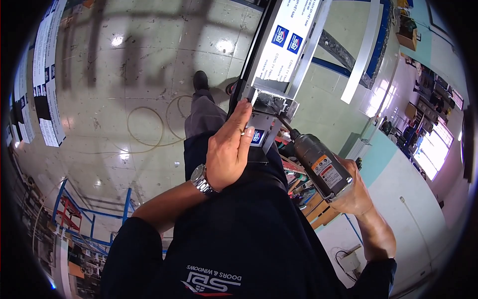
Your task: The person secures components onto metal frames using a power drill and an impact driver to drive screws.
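Observation:
My left hand (228, 154), with a wristwatch (200, 179) and a ring, lies with fingers stretched out along the side of an aluminium profile assembly (271, 85). Its fingertips press beside the cut end of the profile. White protective film (289, 47) with printed logos covers the upper face. My right hand (357, 194) is wrapped round the handle of a dark power drill (321, 164). The drill's long thin bit (284, 121) points up and left, its tip right at the open metal end. Metal shavings lie there.
Film-covered profiles (47, 94) stand at the far left. A thin hose (144, 124) loops across the tiled floor (119, 65). Blue metal frames (92, 219) stand at lower left. A white metal strip (362, 60) extends at upper right, and tools and wooden pieces (318, 209) lie below the drill.

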Action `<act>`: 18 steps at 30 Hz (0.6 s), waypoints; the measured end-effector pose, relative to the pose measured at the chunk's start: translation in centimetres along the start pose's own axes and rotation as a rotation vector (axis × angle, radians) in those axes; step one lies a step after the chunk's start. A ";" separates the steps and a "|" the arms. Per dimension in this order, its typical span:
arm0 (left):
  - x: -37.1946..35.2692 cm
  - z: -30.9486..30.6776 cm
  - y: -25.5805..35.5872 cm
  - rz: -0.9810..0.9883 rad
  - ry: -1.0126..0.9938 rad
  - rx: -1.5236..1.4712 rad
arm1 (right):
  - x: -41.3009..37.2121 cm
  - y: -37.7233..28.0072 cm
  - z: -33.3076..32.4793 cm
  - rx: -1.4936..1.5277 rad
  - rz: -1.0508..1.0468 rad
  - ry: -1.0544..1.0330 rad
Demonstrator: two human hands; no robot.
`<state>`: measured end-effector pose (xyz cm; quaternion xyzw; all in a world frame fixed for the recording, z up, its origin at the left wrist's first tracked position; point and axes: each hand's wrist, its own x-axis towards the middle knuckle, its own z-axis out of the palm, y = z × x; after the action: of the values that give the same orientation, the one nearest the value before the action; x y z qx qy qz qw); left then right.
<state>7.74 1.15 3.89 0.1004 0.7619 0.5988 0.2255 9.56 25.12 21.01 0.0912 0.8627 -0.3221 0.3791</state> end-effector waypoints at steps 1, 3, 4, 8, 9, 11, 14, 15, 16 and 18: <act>0.0 0.1 0.0 0.003 -0.001 0.000 | 0.0 0.3 0.0 0.004 0.044 -0.044; 0.0 0.1 -0.1 0.016 0.010 0.017 | 0.8 -1.0 -0.6 0.053 0.112 -0.094; -0.1 0.1 -0.1 0.021 0.011 0.018 | 1.1 -1.5 -0.8 0.101 0.182 -0.148; -0.2 0.2 -0.2 0.015 0.003 0.039 | 0.9 -1.4 -0.8 0.054 0.106 -0.079; -0.2 0.3 -0.4 0.026 0.003 0.052 | 1.0 -1.6 -0.9 0.054 0.069 -0.070; -0.1 0.1 -0.4 0.039 0.018 0.058 | 0.8 -1.7 -0.8 0.051 0.026 -0.049; 0.6 -1.9 0.2 -0.004 -0.031 0.033 | 0.5 -1.7 -1.1 0.072 0.132 -0.004; 1.0 -2.9 0.6 -0.069 -0.095 0.004 | -0.4 -1.4 -0.8 0.066 0.129 0.016; 1.2 -3.6 1.1 0.024 0.036 0.072 | -1.6 -0.8 0.0 -0.071 0.084 0.134; 0.4 -5.2 3.2 -0.018 0.013 0.072 | -2.0 -2.5 -0.9 -0.108 0.146 0.068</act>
<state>4.62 -2.41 7.78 0.0977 0.7852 0.5697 0.2221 9.36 23.89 24.11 0.1442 0.8823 -0.2434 0.3763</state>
